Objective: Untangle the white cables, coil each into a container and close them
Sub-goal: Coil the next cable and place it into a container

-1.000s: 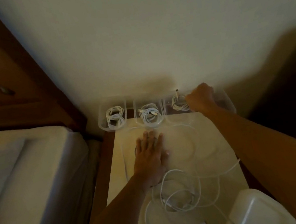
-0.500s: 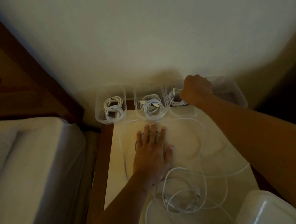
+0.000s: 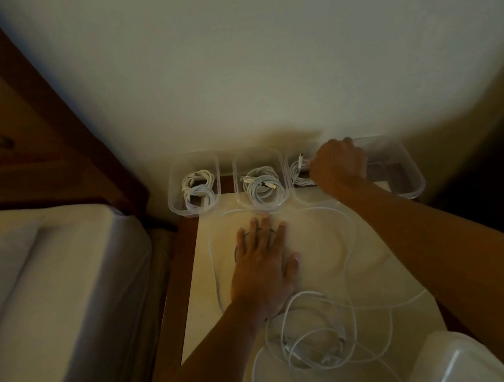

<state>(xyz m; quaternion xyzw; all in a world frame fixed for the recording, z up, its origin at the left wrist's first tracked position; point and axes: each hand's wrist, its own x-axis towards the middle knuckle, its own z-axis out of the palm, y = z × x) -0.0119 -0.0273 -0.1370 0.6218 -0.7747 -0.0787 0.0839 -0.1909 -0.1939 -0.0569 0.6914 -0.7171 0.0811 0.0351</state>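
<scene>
Tucking cable [image 3: 298, 169] into 1 o'clock tub [image 3: 304, 199], right hand [image 3: 338, 165] curled round it; bracing table [image 3: 322, 245] with flat-open left hand [image 3: 263, 263]

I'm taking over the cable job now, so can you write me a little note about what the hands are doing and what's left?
Left hand: open, flat on the table.
Right hand: fisted on the third cable inside the third container.
Done: coiled cables lie in the left container and middle container.
Left: finish the third coil, untangle the loose cables, fill the empty fourth container, then close all four. None has a lid on yet.
</scene>
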